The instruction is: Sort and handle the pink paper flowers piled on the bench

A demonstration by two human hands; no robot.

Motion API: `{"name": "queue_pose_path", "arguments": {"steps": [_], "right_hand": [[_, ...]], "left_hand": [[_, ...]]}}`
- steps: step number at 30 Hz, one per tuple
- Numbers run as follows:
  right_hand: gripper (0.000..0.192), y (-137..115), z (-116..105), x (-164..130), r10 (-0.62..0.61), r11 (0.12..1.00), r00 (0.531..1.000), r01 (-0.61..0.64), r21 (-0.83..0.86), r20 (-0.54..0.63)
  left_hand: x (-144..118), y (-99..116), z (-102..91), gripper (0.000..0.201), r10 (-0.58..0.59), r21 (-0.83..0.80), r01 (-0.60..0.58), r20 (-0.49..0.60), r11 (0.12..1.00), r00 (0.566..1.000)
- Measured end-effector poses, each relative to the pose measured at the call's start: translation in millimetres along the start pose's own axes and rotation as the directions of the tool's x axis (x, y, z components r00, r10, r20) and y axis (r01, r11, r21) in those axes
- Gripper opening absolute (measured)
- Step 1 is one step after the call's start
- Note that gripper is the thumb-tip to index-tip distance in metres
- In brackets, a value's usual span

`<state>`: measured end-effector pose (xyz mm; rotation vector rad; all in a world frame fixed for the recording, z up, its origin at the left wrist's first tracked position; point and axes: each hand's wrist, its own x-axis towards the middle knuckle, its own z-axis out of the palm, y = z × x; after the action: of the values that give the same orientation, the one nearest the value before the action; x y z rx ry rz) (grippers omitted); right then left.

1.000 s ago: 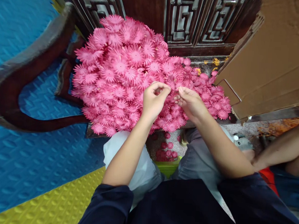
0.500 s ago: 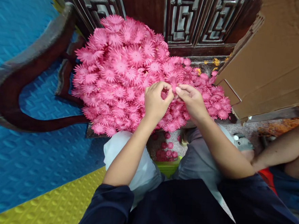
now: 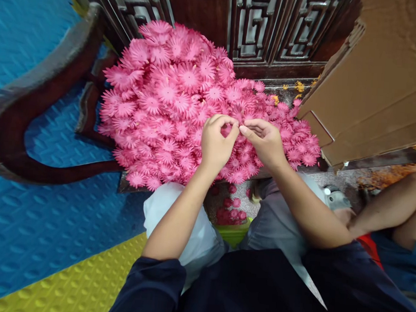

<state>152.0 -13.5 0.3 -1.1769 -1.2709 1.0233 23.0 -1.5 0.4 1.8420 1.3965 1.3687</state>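
Observation:
A big heap of pink paper flowers (image 3: 168,105) lies on a dark wooden seat in front of me. My left hand (image 3: 216,144) and my right hand (image 3: 266,141) are raised just above the heap's near right part, fingertips meeting. Between the pinched fingers sits one small pink flower piece (image 3: 236,126), held by both hands. Most of that piece is hidden by my fingers.
A curved dark wooden armrest (image 3: 37,96) runs on the left over blue and yellow floor mats (image 3: 46,230). A cardboard box (image 3: 380,78) stands at the right. A carved wooden panel (image 3: 260,26) is behind. Another person's arm (image 3: 385,211) is at the right. Several fallen flowers (image 3: 231,210) lie between my knees.
My hands have come together: the right hand moved left to meet the left hand's fingertips. Both rose slightly over the heap.

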Motion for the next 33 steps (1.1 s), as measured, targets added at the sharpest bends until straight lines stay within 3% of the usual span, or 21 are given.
{"name": "queue_pose_path", "arguments": {"steps": [7, 16, 20, 26, 33], "right_hand": [[0.022, -3, 3, -5, -0.130, 0.976, 0.986, 0.108, -0.191, -0.107], [0.021, 0, -4, 1, 0.010, 0.998, 0.999, -0.014, -0.066, -0.051], [0.028, -3, -5, 1, 0.023, 0.999, 1.000, -0.022, -0.047, 0.019], [0.028, 0, -2, 0, 0.021, 1.000, 0.998, -0.021, -0.001, -0.058], [0.022, -2, -2, -1, 0.003, 1.000, 0.994, -0.003, -0.001, -0.105]], "left_hand": [[3, -4, 1.4, 0.011, -0.050, -0.077, 0.057, 0.085, 0.995, 0.995], [3, -1, 0.3, 0.012, -0.078, -0.131, 0.095, 0.133, 0.987, 0.988], [3, -7, 1.0, 0.013, -0.028, -0.110, 0.042, 0.127, 0.993, 0.991], [3, -9, -0.4, 0.015, 0.090, 0.023, -0.094, 0.125, 0.995, 0.988], [2, -2, -3.6, 0.017, 0.089, 0.005, -0.091, 0.142, 0.996, 0.986]]}}
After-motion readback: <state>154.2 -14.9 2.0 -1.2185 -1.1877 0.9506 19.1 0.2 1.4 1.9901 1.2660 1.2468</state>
